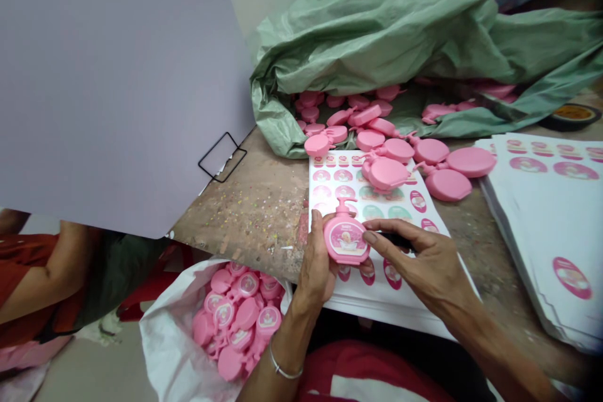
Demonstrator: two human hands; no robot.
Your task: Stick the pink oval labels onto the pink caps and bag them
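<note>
The person's left hand (315, 267) grips a flat pink plastic bottle-shaped piece (343, 239) upright, its pump top pointing away from the person. The fingers wrap closely around its lower left side. The piece carries a pink-and-white oval label with a baby picture. The right hand (426, 257) comes in from the other side, its index finger (384, 225) stretched to the piece's right edge. A thin dark object (399, 240) lies under that finger, but I can't tell what it is or whether the hand is gripping it.

Directly beneath both hands is a sheet of printed oval labels (372, 201). Just beyond the grip, loose pink bottle pieces (389, 166) lie on and around the sheet, spilling from a crumpled green plastic bag (377, 31). Below the left hand, an open white sack (174, 352) holds labelled pieces. To the right of the right hand sits a stack of label sheets (541, 220), with a tape roll (572, 114) past it. Left of the grip, a worn wooden worktop (245, 226) runs under a grey board (108, 88), and a co-worker's arm (42, 282) shows at the far left.
</note>
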